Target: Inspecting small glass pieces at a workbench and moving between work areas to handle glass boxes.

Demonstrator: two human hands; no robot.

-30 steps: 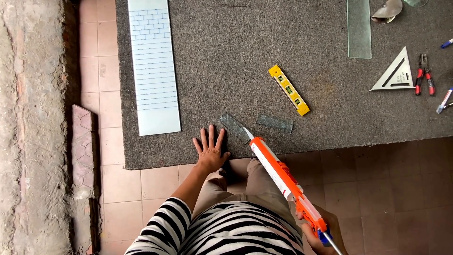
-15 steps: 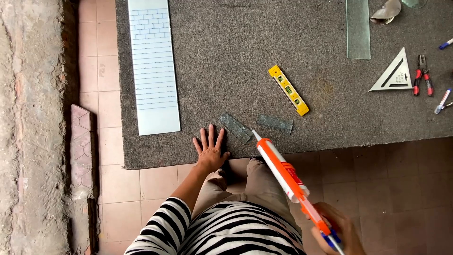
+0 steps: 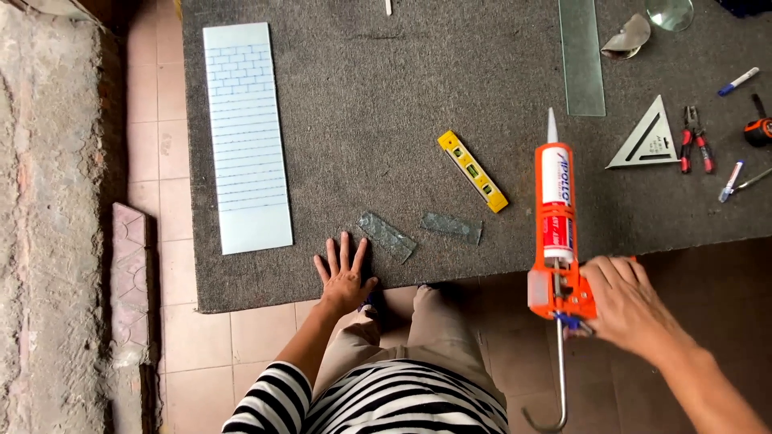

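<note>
We find the right hand [image 3: 631, 309] closed around the handle end of the orange caulking gun [image 3: 555, 233], its grip wrapped on the frame near the trigger; the gun lies along the near edge of the grey mat [image 3: 386, 96], nozzle pointing away. We judge it stiff, moderately heavy and front-loaded (the cartridge carries the weight), so the handle is the sound place to hold. The left hand [image 3: 344, 273] rests flat, fingers spread, holding nothing, just beside a small glass piece [image 3: 388, 236]. A yellow level [image 3: 472, 171] lies between glass and gun.
</note>
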